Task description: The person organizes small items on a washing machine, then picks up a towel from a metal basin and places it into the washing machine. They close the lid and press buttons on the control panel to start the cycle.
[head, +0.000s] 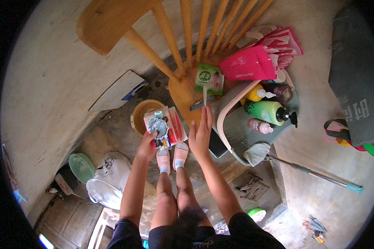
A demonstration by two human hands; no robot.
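My left hand (149,143) is closed on a stack of small items: flat red-and-white packets (176,124) and, on top, a grey-blue scrunched cloth item (158,127). My right hand (202,133) reaches over the seat of a wooden chair (184,93). Its fingertips are at the lower end of a thin whitish strip (205,96); whether they grip it is unclear. The strip's upper end lies over a green packet (208,77) with writing. A dark flat bar (198,105) lies under the strip.
Right of my right hand, a basket (226,113) holds pump bottles (265,112). A pink bag (249,63) lies behind it, a dark phone-like slab (218,144) beside it. A brown basin (140,115) stands on the floor, with a white bucket (104,194) and green basket (82,168) at left.
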